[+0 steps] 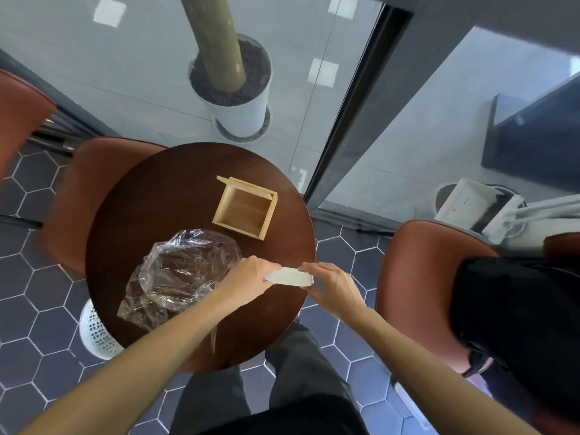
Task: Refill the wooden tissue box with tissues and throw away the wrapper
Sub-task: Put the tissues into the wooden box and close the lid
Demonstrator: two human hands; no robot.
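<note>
Near table edge, right side: you've got the tissue stack (290, 275) pinched between both hands, left hand (248, 279) on its left end, right hand (332, 285) on its right end, fingers closed onto it from both sides. Judging by that grip, you're squaring/compressing the stack so it'll fit the box opening. Both forearms come in low from the near side, converging, wrists roughly level, stack held just above or at the round table (175, 186) — can't tell if it's touching.

Left of the hands: clear plastic wrapper (175, 271) lies crumpled and empty on the tabletop, touching your left forearm area; parked there prob. so both hands stay free. Not binned yet. White mesh bin (94, 331) sits on the floor under the table's near-left edge, handy for later.

Farther, centre-right of table: wooden tissue box (244, 208) open side up, empty inside, lid (243, 183) slid toward the far side. Well apart from the stack, so refill not done.

Beyond the table: potted plant (233, 98).
</note>
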